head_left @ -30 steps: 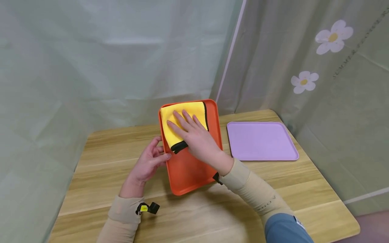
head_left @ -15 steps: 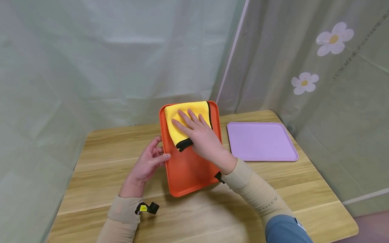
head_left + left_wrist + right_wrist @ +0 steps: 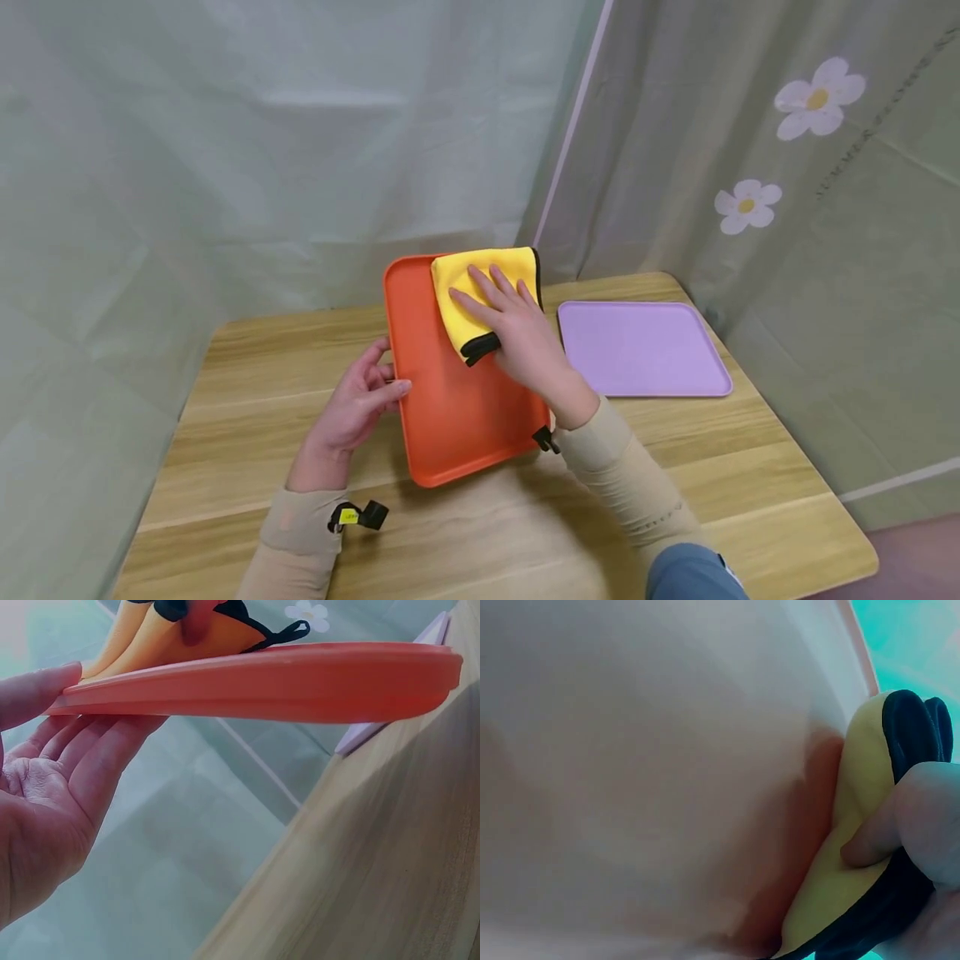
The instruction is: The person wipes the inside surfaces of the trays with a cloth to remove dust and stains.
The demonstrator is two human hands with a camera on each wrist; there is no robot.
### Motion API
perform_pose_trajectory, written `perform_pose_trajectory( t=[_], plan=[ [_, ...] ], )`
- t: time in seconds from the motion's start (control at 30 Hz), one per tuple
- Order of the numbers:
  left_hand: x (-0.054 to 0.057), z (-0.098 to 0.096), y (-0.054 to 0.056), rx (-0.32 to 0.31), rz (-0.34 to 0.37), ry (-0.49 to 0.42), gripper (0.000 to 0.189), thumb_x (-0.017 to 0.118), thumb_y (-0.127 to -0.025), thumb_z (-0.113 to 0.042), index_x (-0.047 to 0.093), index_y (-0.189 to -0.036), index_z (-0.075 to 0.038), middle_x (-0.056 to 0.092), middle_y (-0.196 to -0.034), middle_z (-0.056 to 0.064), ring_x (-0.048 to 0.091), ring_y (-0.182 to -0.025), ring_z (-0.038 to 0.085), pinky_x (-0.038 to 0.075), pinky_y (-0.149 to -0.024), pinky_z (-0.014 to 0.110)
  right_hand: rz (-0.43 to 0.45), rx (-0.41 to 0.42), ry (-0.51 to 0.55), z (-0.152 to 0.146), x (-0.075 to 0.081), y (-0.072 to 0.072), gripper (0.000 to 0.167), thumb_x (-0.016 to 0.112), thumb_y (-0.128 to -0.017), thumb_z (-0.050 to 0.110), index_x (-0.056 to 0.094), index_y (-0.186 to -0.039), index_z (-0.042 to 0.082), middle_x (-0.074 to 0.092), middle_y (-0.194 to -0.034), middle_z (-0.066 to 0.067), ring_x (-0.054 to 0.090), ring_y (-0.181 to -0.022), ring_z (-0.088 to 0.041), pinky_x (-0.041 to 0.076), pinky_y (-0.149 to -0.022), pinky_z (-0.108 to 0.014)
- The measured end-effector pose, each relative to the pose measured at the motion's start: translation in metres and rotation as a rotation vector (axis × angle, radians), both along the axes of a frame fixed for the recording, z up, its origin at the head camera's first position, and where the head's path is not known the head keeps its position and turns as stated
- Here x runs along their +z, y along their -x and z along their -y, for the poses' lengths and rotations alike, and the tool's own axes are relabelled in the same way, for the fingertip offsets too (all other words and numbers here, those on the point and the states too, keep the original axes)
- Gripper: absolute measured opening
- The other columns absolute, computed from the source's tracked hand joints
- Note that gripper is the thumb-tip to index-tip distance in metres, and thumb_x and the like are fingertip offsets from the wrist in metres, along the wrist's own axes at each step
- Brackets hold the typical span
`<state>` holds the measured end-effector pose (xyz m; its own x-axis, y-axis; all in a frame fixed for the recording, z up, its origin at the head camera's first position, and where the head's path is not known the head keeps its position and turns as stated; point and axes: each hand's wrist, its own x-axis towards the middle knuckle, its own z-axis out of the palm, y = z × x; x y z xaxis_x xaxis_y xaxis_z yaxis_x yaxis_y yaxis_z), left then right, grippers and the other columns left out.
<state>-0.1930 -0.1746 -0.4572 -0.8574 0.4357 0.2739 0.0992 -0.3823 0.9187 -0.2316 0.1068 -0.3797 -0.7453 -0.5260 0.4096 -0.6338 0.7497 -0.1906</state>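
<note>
My left hand [image 3: 358, 408] grips the left rim of an orange-red tray [image 3: 450, 417], thumb on top and fingers underneath. The tray [image 3: 262, 686] is held up off the table, tilted, its inner face toward the head camera. My right hand [image 3: 521, 333] lies over a folded yellow cloth [image 3: 450, 287] with black edging, fingers spread, pressing it on the upper right of the tray. In the right wrist view the thumb [image 3: 874, 832] digs into the near side of the cloth [image 3: 862, 757], holding it. The cloth's far side lies over the tray's top right corner.
A lilac tray [image 3: 645, 350] lies flat on the wooden table [image 3: 262, 417], to the right of the held tray. Pale curtains [image 3: 337, 150] hang behind the table and at its sides; flowers are printed on the right one.
My right hand has slid the yellow cloth rightward across the tray, from its upper left to its upper right corner. The orange-red tray has shifted slightly left with my left hand.
</note>
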Motion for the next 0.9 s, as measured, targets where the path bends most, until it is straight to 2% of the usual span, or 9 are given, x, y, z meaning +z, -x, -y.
perform_pose_trajectory(
  t=[0.27,0.47,0.63,0.9],
  plan=[
    [0.002,-0.002,0.001,-0.008,-0.018,0.014,0.051,0.054,-0.1,0.018,0.048,-0.142,-0.011,0.079,-0.105,0.009,0.076,-0.083,0.016,0.064,-0.071,0.033,0.028,-0.046,0.125,-0.004,-0.005,-0.005,0.108,0.054,-0.072,-0.03,0.054,-0.159,0.033,0.025,-0.176,-0.01,0.012,-0.163,-0.035,0.018,-0.126,-0.065],
    [0.001,-0.004,0.002,-0.014,-0.038,0.014,0.052,0.054,-0.1,0.017,0.05,-0.143,-0.012,0.079,-0.103,0.007,0.075,-0.082,0.014,0.063,-0.07,0.031,0.017,-0.012,0.205,-0.007,-0.005,-0.008,0.11,0.048,-0.066,-0.034,0.059,-0.155,0.03,0.026,-0.175,-0.008,0.011,-0.164,-0.033,0.013,-0.128,-0.064],
    [0.001,-0.005,0.002,-0.02,-0.041,0.012,0.052,0.055,-0.1,0.016,0.051,-0.143,-0.012,0.079,-0.106,0.008,0.076,-0.082,0.015,0.063,-0.071,0.031,0.017,0.021,0.202,-0.009,-0.005,-0.009,0.109,0.046,-0.067,-0.034,0.058,-0.156,0.028,0.024,-0.176,-0.008,0.011,-0.164,-0.034,0.011,-0.128,-0.063],
    [0.003,-0.005,0.001,-0.014,-0.025,0.019,0.051,0.055,-0.1,0.016,0.048,-0.143,-0.011,0.079,-0.109,0.009,0.078,-0.085,0.017,0.064,-0.073,0.033,0.028,0.026,0.16,-0.002,-0.004,-0.015,0.107,0.05,-0.071,-0.032,0.055,-0.158,0.028,0.022,-0.177,-0.008,0.009,-0.164,-0.035,0.011,-0.129,-0.061]
  ],
)
